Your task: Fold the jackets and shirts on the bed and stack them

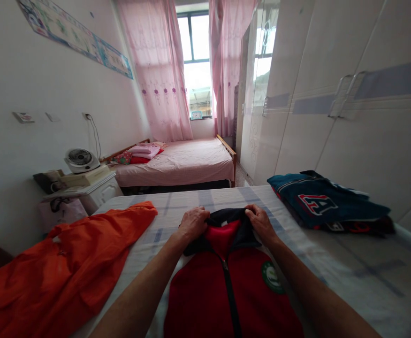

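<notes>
A red zip-up jacket (201, 286) with a dark collar and a round green-and-white badge lies front side up on the bed sheet (170, 216). My left hand (194, 221) grips the left side of its collar, fingers closed over the cloth. At the other end of the collar, my right hand (260, 220) pinches the fabric between thumb and fingers. The collar is spread between both hands, with the red lining showing inside. The zip is done up to just below the collar. The jacket's lower part runs out of view, and its sleeves are not visible.
An orange garment (68, 263) lies loosely on the left. Folded clothes (328, 199), topped by a teal one with a letter A, are stacked on the right. Beyond stand a pink-covered bed (191, 162), a nightstand (98, 190) with a fan (81, 159), and white wardrobes (307, 136).
</notes>
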Tool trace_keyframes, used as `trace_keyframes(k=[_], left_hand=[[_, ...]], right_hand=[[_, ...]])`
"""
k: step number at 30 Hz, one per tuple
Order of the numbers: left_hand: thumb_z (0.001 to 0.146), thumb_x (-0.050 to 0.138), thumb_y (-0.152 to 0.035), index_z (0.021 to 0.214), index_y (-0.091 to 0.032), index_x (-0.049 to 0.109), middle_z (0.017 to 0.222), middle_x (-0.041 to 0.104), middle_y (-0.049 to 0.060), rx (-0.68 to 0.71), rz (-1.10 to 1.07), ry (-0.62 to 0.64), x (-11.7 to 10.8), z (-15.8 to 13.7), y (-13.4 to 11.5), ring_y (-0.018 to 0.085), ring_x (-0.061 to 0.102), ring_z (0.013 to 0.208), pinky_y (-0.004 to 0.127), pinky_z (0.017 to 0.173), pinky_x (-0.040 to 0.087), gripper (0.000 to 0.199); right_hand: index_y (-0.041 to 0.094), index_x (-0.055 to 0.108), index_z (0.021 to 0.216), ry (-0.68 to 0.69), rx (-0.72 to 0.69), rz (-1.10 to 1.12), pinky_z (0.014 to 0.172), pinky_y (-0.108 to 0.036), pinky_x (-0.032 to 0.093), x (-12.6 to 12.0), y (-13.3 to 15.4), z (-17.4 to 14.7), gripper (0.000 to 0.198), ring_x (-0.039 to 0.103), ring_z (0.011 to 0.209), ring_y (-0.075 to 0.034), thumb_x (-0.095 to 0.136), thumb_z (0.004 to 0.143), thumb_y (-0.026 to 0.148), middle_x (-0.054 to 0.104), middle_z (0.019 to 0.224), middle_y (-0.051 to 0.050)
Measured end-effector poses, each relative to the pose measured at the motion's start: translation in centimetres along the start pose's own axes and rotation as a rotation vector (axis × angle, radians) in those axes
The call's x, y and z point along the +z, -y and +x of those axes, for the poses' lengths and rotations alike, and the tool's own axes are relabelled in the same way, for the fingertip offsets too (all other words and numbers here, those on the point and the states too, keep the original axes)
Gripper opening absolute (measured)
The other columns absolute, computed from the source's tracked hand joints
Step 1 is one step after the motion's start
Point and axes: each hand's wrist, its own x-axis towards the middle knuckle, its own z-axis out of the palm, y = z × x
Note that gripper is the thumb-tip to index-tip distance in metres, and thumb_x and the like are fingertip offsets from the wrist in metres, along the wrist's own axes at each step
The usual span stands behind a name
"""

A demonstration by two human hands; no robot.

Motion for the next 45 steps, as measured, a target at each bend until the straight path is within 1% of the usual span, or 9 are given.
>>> trace_keyframes(k=[4, 9, 13, 17, 20, 24, 30, 36, 45], left_hand=[[0.079, 0.045, -0.016, 0.1, -0.018, 0.057, 0.102, 0.06, 0.011, -0.121, 0.052, -0.136, 0.8, -0.6, 0.1, 0.024, 0.059, 0.093, 0.034, 0.079, 0.044, 0.024], [0.078, 0.048, -0.017, 0.098, -0.017, 0.06, 0.089, 0.067, 0.008, -0.193, 0.017, -0.106, 1.7, -0.2, 1.0, 0.022, 0.064, 0.086, 0.032, 0.078, 0.048, 0.023], [0.082, 0.051, -0.029, 0.114, -0.015, 0.057, 0.119, 0.06, 0.01, -0.137, -0.05, -0.199, -0.5, -1.7, 1.8, 0.02, 0.055, 0.113, 0.031, 0.098, 0.041, 0.035], [0.09, 0.041, -0.038, 0.13, -0.013, 0.047, 0.139, 0.045, 0.011, -0.032, -0.049, -0.341, -1.6, -6.3, 2.5, 0.02, 0.036, 0.132, 0.036, 0.111, 0.026, 0.047], [0.09, 0.041, -0.045, 0.135, -0.013, 0.044, 0.145, 0.04, 0.012, 0.028, -0.004, -0.231, 0.4, -9.1, 3.2, 0.025, 0.025, 0.138, 0.044, 0.112, 0.024, 0.055], [0.092, 0.038, -0.042, 0.133, -0.011, 0.046, 0.141, 0.045, 0.014, -0.057, -0.019, -0.042, 2.5, -10.0, 4.5, 0.026, 0.035, 0.133, 0.045, 0.108, 0.031, 0.053], [0.094, 0.031, -0.041, 0.133, -0.011, 0.045, 0.144, 0.041, 0.014, -0.014, -0.027, -0.22, -1.2, -12.9, 3.2, 0.022, 0.027, 0.138, 0.042, 0.112, 0.025, 0.051], [0.091, 0.041, -0.04, 0.136, -0.022, 0.044, 0.149, 0.032, 0.01, 0.156, -0.009, -0.067, 1.5, -18.1, 2.0, 0.027, 0.026, 0.138, 0.047, 0.11, 0.03, 0.049], [0.092, 0.04, -0.034, 0.131, -0.022, 0.05, 0.147, 0.036, 0.008, 0.108, -0.108, -0.135, 4.1, -18.2, 3.5, 0.023, 0.035, 0.134, 0.042, 0.108, 0.034, 0.043]], right_hand=[[0.018, 0.058, 0.082, -0.017, -0.004, -0.045, 0.07, -0.031, 0.043, 0.6, -0.2, -0.1, 0.028, 0.056, 0.071, -0.019, 0.043, 0.07, 0.038, 0.062, 0.075, -0.003], [0.018, 0.058, 0.08, -0.019, -0.005, -0.11, 0.074, -0.032, 0.043, 0.8, -0.3, 0.1, 0.028, 0.058, 0.074, -0.02, 0.044, 0.073, 0.042, 0.064, 0.077, -0.005], [0.016, 0.059, 0.091, -0.056, 0.015, -0.162, 0.076, -0.033, 0.044, -2.3, 0.5, 0.9, 0.035, 0.06, 0.083, -0.021, 0.043, 0.077, 0.044, 0.066, 0.089, -0.008], [0.018, 0.061, 0.095, -0.049, -0.009, -0.237, 0.08, -0.033, 0.043, -5.1, 1.7, -0.4, 0.031, 0.06, 0.087, -0.021, 0.048, 0.078, 0.041, 0.066, 0.095, -0.008], [0.019, 0.061, 0.102, 0.066, -0.144, -0.305, 0.085, -0.033, 0.043, -4.5, 1.4, -3.1, 0.033, 0.06, 0.096, -0.021, 0.046, 0.082, 0.04, 0.065, 0.106, -0.008], [0.019, 0.062, 0.106, 0.32, -0.24, -0.39, 0.095, -0.035, 0.04, -3.0, 0.3, -5.7, 0.034, 0.056, 0.108, -0.022, 0.044, 0.084, 0.037, 0.063, 0.115, -0.009], [0.016, 0.055, 0.118, 0.066, 0.037, -0.344, 0.094, -0.038, 0.044, -6.0, 0.8, -7.0, 0.042, 0.055, 0.109, -0.024, 0.044, 0.086, 0.039, 0.057, 0.123, -0.013], [0.016, 0.054, 0.109, 0.233, 0.536, 0.179, 0.073, -0.032, 0.055, -7.6, 0.5, -10.8, 0.035, 0.063, 0.093, -0.021, 0.059, 0.08, 0.036, 0.062, 0.106, -0.011], [0.014, 0.062, 0.093, 0.548, 0.664, 0.595, 0.062, -0.021, 0.053, -7.1, 2.5, -11.4, 0.027, 0.065, 0.071, -0.012, 0.065, 0.079, 0.037, 0.068, 0.085, -0.004]])
